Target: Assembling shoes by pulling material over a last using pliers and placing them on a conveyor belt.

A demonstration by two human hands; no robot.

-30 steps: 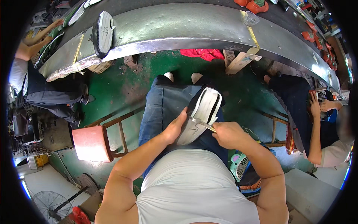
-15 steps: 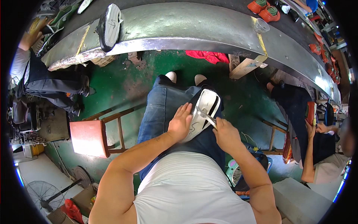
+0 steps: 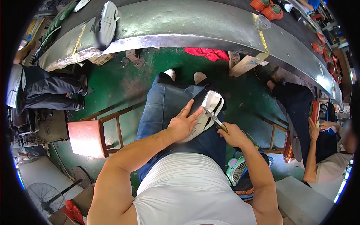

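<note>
A black shoe with a white sole (image 3: 210, 107) lies sole-up across my lap, on blue jeans. My left hand (image 3: 183, 123) presses flat on the sole's near end, fingers spread, holding the shoe down. My right hand (image 3: 232, 135) is closed around the handle of a thin metal tool (image 3: 213, 117), whose tip touches the sole's right edge beside my left fingertips.
A long grey metal conveyor table (image 3: 180, 22) curves across the top, carrying a white-soled shoe (image 3: 106, 22) and orange shoes (image 3: 267, 8). A red stool (image 3: 88, 138) stands at my left. Other seated people are at the left (image 3: 45, 90) and right (image 3: 318, 138). A small fan (image 3: 237, 170) sits by my right elbow.
The view has tilted, and the shoe on the conveyor has slid right. My right hand has shifted the tool slightly along the sole's edge while my left stays pressed on the shoe.
</note>
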